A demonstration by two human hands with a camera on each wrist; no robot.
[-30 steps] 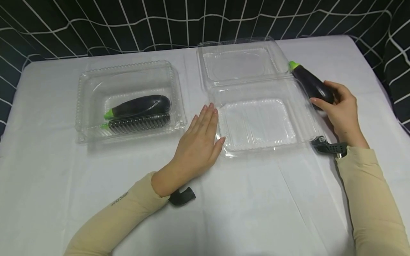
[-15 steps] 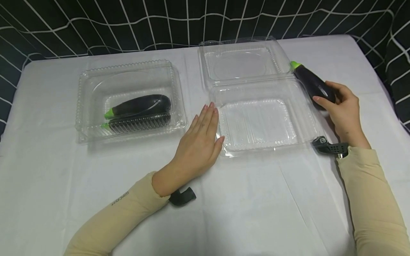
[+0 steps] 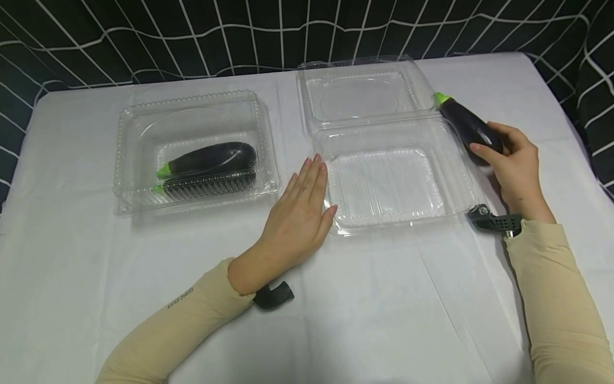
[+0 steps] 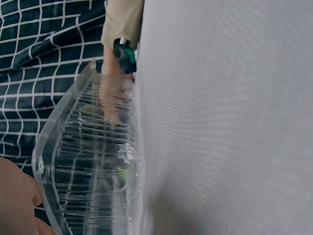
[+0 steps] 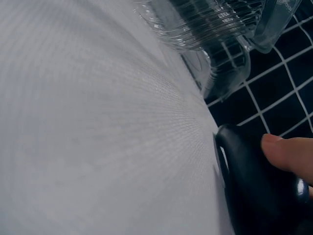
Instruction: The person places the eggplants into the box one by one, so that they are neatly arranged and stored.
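My right hand (image 3: pixel 518 165) grips the thick end of a dark eggplant (image 3: pixel 467 125) beside the right side of an open clear plastic clamshell box (image 3: pixel 384 181). The eggplant's green stem end points away and to the left, right at the box's edge. In the right wrist view my thumb lies over the dark, shiny eggplant (image 5: pixel 257 186). With fingers straight and together, my left hand (image 3: pixel 299 213) is at the left edge of that same box. The left wrist view has the box's ribbed wall (image 4: pixel 93 161) close to the left hand's fingers.
On the left stands a second clear box (image 3: pixel 192 117), with one eggplant (image 3: pixel 211 159) inside, partly seen again through its ribbed front wall. The open box's lid (image 3: pixel 355 96) lies folded back toward the table's far edge. Behind the white-covered table (image 3: pixel 384 309) hangs dark cloth with white grid lines.
My right hand and its eggplant have shifted very slightly to the right since the first frame. The left hand and both boxes look the same.
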